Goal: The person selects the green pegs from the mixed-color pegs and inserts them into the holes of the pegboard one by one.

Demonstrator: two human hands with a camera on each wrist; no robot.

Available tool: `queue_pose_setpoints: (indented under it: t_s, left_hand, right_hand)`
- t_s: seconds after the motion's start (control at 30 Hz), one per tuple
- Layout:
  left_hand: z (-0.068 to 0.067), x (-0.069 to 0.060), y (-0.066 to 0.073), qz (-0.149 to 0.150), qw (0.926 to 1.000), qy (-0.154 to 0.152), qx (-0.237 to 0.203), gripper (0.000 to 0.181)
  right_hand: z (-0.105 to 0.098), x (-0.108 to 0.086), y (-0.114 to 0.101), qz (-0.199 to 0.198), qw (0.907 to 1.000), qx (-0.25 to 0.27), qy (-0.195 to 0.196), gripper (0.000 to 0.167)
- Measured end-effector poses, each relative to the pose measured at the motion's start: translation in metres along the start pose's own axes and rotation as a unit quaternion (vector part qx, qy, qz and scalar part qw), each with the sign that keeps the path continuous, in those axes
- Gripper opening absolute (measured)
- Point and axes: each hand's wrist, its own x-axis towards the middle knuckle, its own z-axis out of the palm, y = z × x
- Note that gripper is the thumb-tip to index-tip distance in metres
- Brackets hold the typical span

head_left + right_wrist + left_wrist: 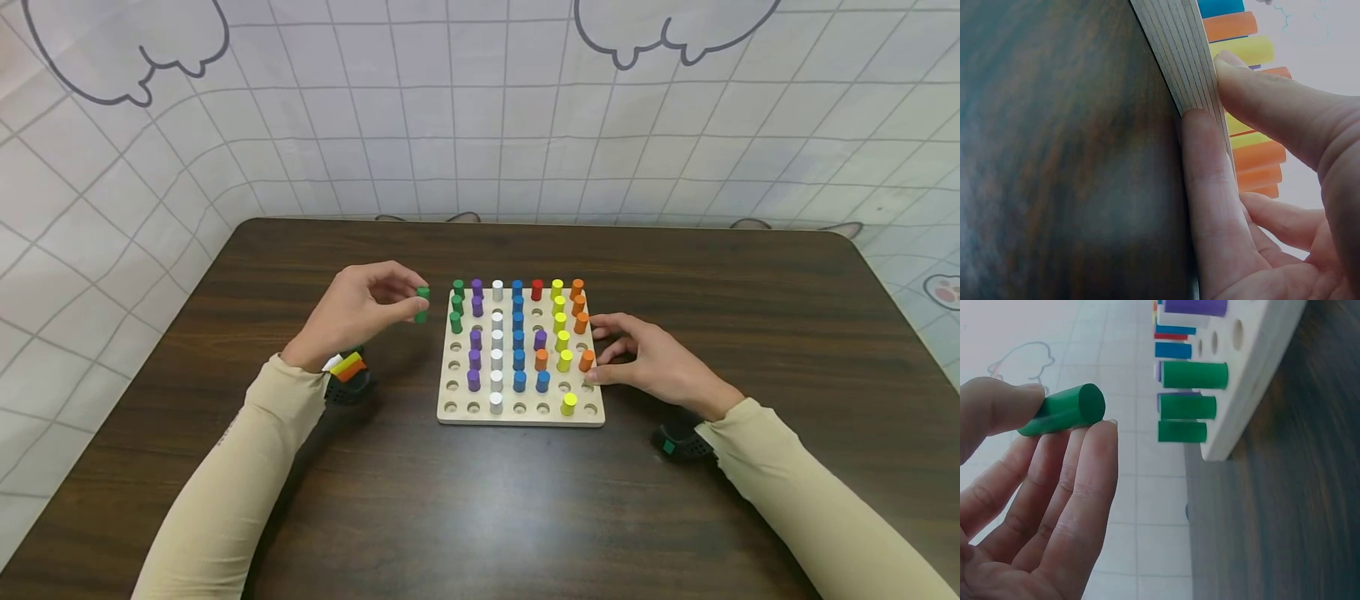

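Note:
My left hand [367, 308] pinches a green peg [1063, 411] between thumb and fingertips, in the air left of the wooden pegboard [521, 420]. At the board's right edge, my right hand [648, 362] grips it; in the right wrist view the thumb [1260, 94] lies over the top and a finger [1213, 187] runs along the layered side. Colored pegs stand upright in columns on the board. Three green pegs [456, 322] occupy the back of the leftmost column, above several bare holes. A red peg [537, 289] stands in the back row.
Dark wood-grain table [480, 508] surrounds the board. Behind it hangs a white sheet [480, 108] with a grid pattern and drawn outlines. Both wrists carry dark bands; the left band [348, 379] has colored pieces by it.

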Motion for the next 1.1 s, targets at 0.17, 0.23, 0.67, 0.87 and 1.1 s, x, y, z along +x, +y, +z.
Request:
queue_pose_setpoints:
  t_s: [0.17,0.23,0.67,0.87,1.1]
  left_hand:
    - [0.003,0.004,0.006,0.007,0.9999,-0.001,-0.011,0.023]
    - [0.004,0.006,0.009,0.005,0.9999,-0.003,-0.015,0.024]
    - [0.014,0.010,0.002,0.045,0.9971,-0.061,-0.013,0.023]
    - [0.017,0.013,-0.009,0.056,0.9950,-0.075,-0.035,0.021]
    - [0.022,0.015,-0.015,0.051,0.9918,-0.095,-0.069,0.019]
  right_hand:
    - [0.000,0.000,0.000,-0.003,1.0000,0.000,0.001,0.089]
    - [0.001,0.001,0.001,-0.005,1.0000,0.002,0.000,0.088]
    - [0.000,0.001,-0.001,-0.004,1.0000,-0.003,0.002,0.088]
    - [0.000,0.000,-0.002,-0.002,1.0000,-0.007,0.001,0.089]
    - [0.000,-0.001,-0.001,0.003,0.9998,-0.018,0.001,0.090]
